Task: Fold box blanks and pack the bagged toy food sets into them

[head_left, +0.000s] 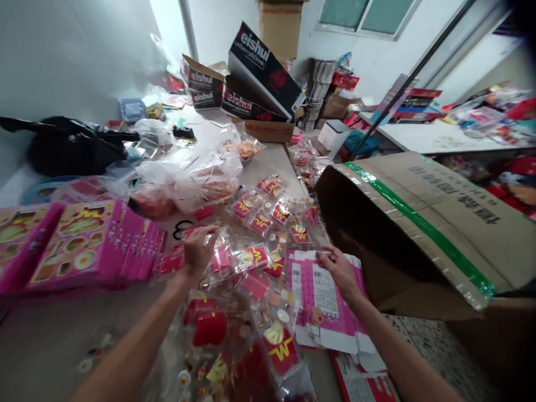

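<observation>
My left hand [199,251] is closed, its fingertips bent on the edge of a clear plastic packet [221,258] with a red piece inside. To the right, my right hand [338,270] has its fingertips together at the upper edge of a flattened pink box [320,287] with a white printed panel. That box lies on a stack of similar flat ones. Between and below my hands spread several clear packets [281,349] of toy food with red-and-yellow fries holders. Some of them overlap, and blur hides the details of the nearest ones.
Pink filled boxes [81,245] stand in rows at the left. A large open carton [439,218] with green tape tilts at the right. Clear plastic bags [184,181] lie farther back, near a black bag [75,145] and black printed cartons [263,72].
</observation>
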The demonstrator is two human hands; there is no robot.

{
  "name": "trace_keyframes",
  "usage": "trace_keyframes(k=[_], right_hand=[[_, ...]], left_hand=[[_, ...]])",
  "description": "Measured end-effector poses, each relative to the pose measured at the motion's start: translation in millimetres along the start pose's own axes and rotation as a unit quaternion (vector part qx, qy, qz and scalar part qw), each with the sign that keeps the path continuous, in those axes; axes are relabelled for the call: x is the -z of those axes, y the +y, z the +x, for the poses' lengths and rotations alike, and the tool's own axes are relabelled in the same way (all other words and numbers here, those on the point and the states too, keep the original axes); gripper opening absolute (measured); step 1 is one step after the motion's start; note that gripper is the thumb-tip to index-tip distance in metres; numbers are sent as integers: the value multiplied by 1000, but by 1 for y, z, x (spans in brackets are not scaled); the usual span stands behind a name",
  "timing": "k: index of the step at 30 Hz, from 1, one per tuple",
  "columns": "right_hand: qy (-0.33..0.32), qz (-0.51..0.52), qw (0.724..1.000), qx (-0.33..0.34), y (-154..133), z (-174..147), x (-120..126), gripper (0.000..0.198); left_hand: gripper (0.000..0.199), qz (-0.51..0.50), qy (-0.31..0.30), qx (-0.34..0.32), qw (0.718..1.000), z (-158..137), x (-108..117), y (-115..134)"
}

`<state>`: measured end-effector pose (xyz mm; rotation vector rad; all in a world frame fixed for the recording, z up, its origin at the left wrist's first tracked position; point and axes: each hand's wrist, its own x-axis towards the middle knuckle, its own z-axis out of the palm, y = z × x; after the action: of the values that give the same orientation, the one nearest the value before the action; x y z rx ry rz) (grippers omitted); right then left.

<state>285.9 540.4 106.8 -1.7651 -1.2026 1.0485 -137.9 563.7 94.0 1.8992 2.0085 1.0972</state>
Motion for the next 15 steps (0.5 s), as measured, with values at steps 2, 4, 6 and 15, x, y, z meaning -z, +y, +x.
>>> trace_keyframes(k=[2, 4, 6, 15], right_hand=[[46, -34, 998, -19, 0, 55, -4, 64], [94, -76, 992, -39, 6, 110, -10, 59], [125, -113, 984, -56, 14, 160, -15, 54], [166, -179, 967, -74, 49, 271, -37, 95]], left_hand=[[34, -1, -29, 11, 1000, 46, -37, 5], [41, 12, -52, 46, 998, 83, -73, 6], [42, 35, -67, 91, 993, 111, -103, 5], [77, 83, -152, 186, 967, 168, -178, -9]])
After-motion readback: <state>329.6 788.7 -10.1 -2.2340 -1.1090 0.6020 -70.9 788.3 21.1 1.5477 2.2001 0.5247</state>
